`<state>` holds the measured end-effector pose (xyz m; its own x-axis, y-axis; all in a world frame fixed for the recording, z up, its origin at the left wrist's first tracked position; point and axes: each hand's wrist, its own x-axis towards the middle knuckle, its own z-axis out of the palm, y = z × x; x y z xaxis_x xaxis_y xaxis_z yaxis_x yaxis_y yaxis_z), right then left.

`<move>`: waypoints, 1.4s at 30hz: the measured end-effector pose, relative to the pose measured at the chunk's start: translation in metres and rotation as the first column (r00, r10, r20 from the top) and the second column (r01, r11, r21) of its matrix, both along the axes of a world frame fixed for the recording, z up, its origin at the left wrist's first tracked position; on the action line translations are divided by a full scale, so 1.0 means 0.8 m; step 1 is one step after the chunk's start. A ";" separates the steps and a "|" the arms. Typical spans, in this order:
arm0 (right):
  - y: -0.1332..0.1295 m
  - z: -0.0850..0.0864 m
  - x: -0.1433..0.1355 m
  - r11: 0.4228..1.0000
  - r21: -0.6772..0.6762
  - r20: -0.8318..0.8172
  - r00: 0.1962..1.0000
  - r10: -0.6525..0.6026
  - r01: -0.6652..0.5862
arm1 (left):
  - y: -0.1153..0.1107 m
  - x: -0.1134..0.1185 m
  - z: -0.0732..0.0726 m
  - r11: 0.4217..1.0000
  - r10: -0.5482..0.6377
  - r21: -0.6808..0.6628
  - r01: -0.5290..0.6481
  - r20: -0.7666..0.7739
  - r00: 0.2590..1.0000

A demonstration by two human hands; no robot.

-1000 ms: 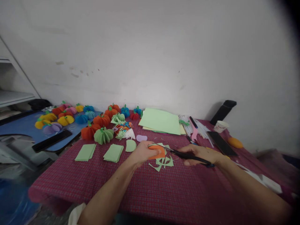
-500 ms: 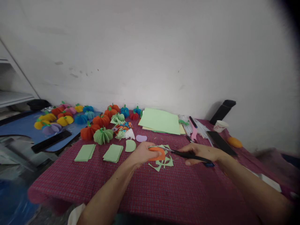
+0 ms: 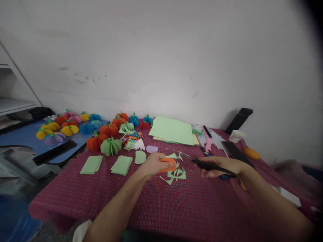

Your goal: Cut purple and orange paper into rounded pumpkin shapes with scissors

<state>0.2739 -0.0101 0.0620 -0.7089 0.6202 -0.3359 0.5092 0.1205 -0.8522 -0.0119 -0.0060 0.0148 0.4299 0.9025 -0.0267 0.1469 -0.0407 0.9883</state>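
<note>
Between the thumb and fingers of my left hand is an orange paper piece with a rounded edge. Light green paper shows along its far edge. My right hand is closed around black-handled scissors, their blades pointing left, with the tips close to the green paper. Curved green paper scraps lie on the tablecloth just below and right of the orange piece. A green rounded paper piece and a stack of green paper rectangles lie left of my left hand.
Paper pumpkins in several colours stand at the left, beside a heap of colourful clippings. Green sheets lie near the wall. At the right are a pink-handled tool, a dark flat object, a paper cup and an orange-yellow object.
The scissors have drawn back to the right, their blades now apart from the middle of the orange piece's edge. My left hand has hardly moved.
</note>
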 end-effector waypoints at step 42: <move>0.002 -0.022 -0.163 0.644 -0.164 -0.732 0.346 -0.587 0.747 | -0.003 0.019 0.017 0.973 0.226 -0.142 -0.179 0.718 0.658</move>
<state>0.1437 -0.0084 0.0446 0.0278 0.9803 0.1954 -0.2176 0.1967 -0.9560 0.0036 -0.0086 0.0281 0.1407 0.9767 0.1621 -0.6185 -0.0412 0.7847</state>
